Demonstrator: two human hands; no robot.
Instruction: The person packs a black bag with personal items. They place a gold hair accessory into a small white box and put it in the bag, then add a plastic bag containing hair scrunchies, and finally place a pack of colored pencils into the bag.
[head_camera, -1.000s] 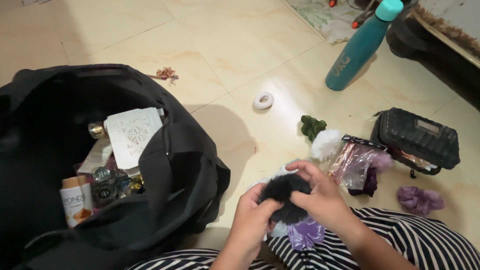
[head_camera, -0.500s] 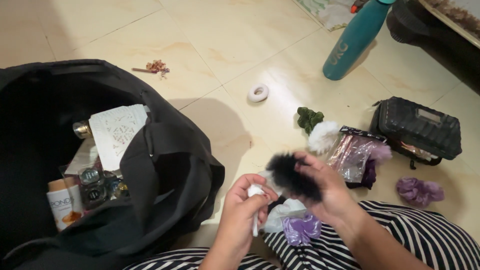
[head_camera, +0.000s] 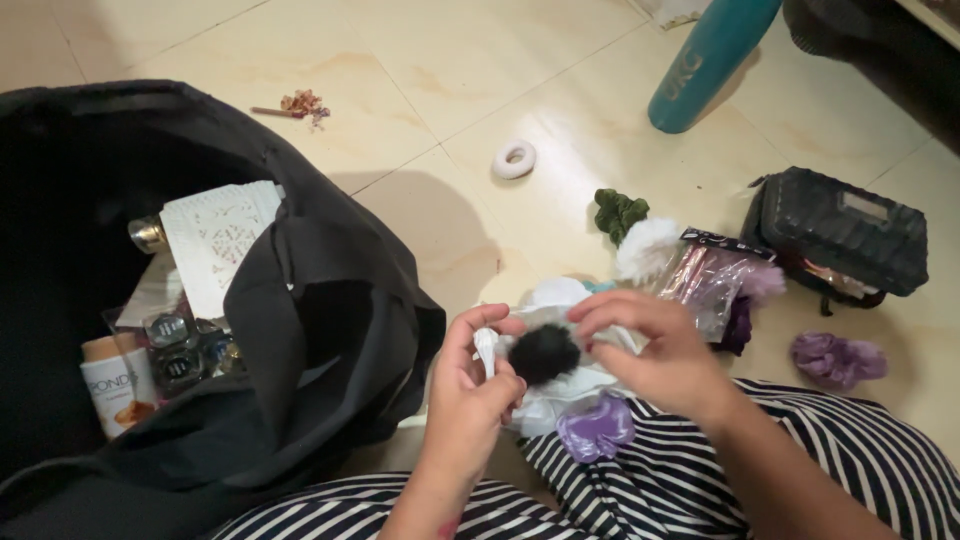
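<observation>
In the lower middle of the frame, both hands meet over the lap around a small black fluffy scrunchie (head_camera: 542, 352). The left hand (head_camera: 465, 385) has its thumb and fingers curled, pinching a thin white fabric pouch (head_camera: 560, 395) at its edge, just left of the black fluff. The right hand (head_camera: 655, 350) comes from the right, fingertips pressed together on the fur, pushing it toward the white fabric. To do this well, the left pinch should hold the white edge taut and open while the right fingertips squeeze the fur small; a loose edge would let the springy pile puff back out.

The black scrunchie is soft, long-piled and round, and will compress easily. The white fabric looks thin and limp, crumpled in folds. Just below it lies a shiny lilac satin scrunchie (head_camera: 595, 428), on the black-and-white striped trouser leg (head_camera: 800, 450).

On the glossy cream floor tiles (head_camera: 420, 60), right of centre, sit a dark green velvet scrunchie (head_camera: 618, 212), a white fluffy scrunchie (head_camera: 645, 247) and a crinkled clear plastic bag (head_camera: 712, 290). Farther right are a ribbed black hard case (head_camera: 840, 232) and a purple gathered scrunchie (head_camera: 838, 358). A large black soft bag (head_camera: 330, 310) fills the left.
</observation>
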